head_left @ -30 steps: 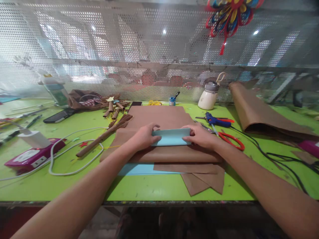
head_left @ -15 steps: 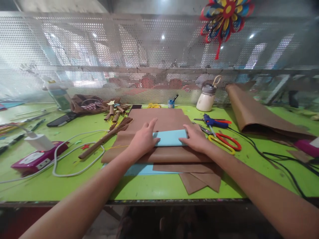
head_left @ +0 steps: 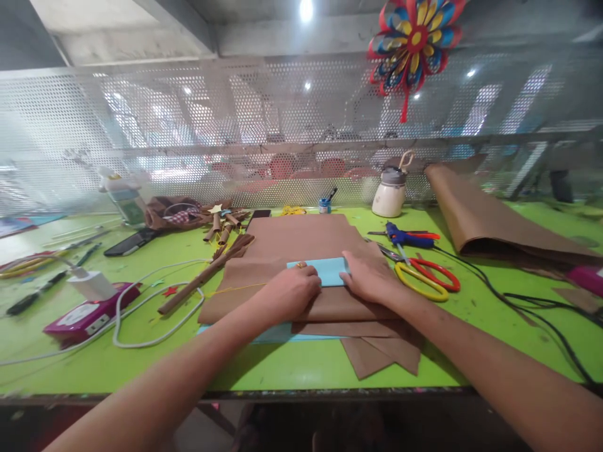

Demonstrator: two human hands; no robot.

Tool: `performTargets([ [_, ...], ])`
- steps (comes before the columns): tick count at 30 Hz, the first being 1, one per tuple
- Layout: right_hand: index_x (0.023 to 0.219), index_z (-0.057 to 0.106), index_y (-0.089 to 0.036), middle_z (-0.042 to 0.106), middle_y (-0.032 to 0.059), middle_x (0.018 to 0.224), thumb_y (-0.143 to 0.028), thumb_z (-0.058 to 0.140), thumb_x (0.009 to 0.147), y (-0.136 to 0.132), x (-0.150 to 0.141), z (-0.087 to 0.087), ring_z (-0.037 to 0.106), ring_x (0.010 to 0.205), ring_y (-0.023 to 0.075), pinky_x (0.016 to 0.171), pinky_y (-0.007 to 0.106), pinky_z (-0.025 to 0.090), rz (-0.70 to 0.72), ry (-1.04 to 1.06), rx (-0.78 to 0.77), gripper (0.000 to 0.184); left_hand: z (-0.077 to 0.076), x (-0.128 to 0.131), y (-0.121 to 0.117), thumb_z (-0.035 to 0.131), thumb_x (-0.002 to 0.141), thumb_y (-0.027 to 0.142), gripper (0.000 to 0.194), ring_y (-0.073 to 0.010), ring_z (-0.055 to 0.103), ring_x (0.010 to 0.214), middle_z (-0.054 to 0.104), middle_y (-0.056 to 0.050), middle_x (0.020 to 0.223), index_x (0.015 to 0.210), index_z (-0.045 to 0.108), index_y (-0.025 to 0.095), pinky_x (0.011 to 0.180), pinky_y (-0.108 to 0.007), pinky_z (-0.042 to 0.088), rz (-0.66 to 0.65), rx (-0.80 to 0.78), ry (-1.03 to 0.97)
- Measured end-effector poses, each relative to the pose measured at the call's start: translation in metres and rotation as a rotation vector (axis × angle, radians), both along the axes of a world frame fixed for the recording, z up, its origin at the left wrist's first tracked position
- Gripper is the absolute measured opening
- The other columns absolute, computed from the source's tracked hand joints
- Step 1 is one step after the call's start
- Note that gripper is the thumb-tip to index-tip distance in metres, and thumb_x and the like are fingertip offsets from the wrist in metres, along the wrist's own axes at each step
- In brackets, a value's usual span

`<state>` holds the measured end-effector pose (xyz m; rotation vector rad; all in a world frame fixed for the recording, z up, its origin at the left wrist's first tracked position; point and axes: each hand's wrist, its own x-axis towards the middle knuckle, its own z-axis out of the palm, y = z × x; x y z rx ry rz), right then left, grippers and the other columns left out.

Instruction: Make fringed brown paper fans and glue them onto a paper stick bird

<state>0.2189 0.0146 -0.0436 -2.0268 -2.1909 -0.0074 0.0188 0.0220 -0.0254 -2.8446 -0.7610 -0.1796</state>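
A folded strip of light blue paper [head_left: 332, 271] lies across brown kraft paper [head_left: 301, 235] in the middle of the table. My left hand [head_left: 294, 292] has its fingers curled and pressed together on the strip's near edge, left of its middle; a ring shows on one finger. At the strip's right end, my right hand [head_left: 371, 276] grips the paper between thumb and fingers. Under the kraft paper, part of a larger light blue sheet [head_left: 273, 334] shows, beside brown paper offcuts [head_left: 365, 358].
Scissors [head_left: 424, 279] and a blue glue gun [head_left: 407, 235] lie at the right, near a large folded brown sheet [head_left: 499, 223]. A white bottle [head_left: 389, 196] stands behind. On the left are a purple power strip [head_left: 89, 317], a white cable, a phone [head_left: 130, 242] and rolled brown paper [head_left: 202, 279].
My left hand has moved right from the strip's left end onto its near edge, and its fingers have curled. My right hand stays at the right end. The view has tilted upward.
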Motion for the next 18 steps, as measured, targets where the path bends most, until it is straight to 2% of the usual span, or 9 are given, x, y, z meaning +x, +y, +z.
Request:
performTargets([
  [3,0.127,0.041,-0.016,0.063,0.0183,0.109,-0.04,0.042,0.084,0.001,0.001,-0.001,0.061,0.092,0.03,0.069,0.037,0.042,0.019,-0.012,0.003,0.049,0.004,-0.004,-0.006,0.032,0.091,0.029,0.03,-0.0182,0.055,0.08,0.058,-0.009,0.085,0.09,0.058,0.014,0.074,-0.03,0.044,0.037,-0.02,-0.002],
  [8,0.126,0.042,-0.016,0.064,0.0175,0.105,-0.039,0.04,0.085,-0.001,0.002,-0.001,0.062,0.091,0.0306,0.069,0.037,0.042,0.049,-0.023,0.032,0.047,-0.001,-0.01,-0.023,0.03,0.092,0.031,0.031,-0.0211,0.052,0.097,0.057,-0.011,0.095,0.093,0.056,0.014,0.086,-0.035,0.041,0.003,0.018,-0.032],
  [12,0.127,0.041,-0.015,0.066,0.0183,0.099,-0.035,0.036,0.087,0.0,0.004,-0.006,0.063,0.085,0.0317,0.065,0.037,0.042,0.07,-0.051,0.049,0.045,-0.007,-0.011,-0.032,0.03,0.092,0.031,0.03,-0.0227,0.05,0.105,0.056,-0.012,0.102,0.1,0.053,0.014,0.09,-0.038,0.04,0.028,0.041,-0.077],
  [18,0.128,0.039,-0.015,0.066,0.0166,0.097,-0.035,0.038,0.087,0.002,0.004,-0.011,0.063,0.083,0.0294,0.066,0.036,0.041,0.028,-0.076,0.054,0.046,-0.006,-0.01,-0.036,0.028,0.093,0.029,0.029,-0.0217,0.052,0.1,0.058,-0.011,0.102,0.107,0.049,0.015,0.086,-0.037,0.043,0.04,-0.001,-0.073],
])
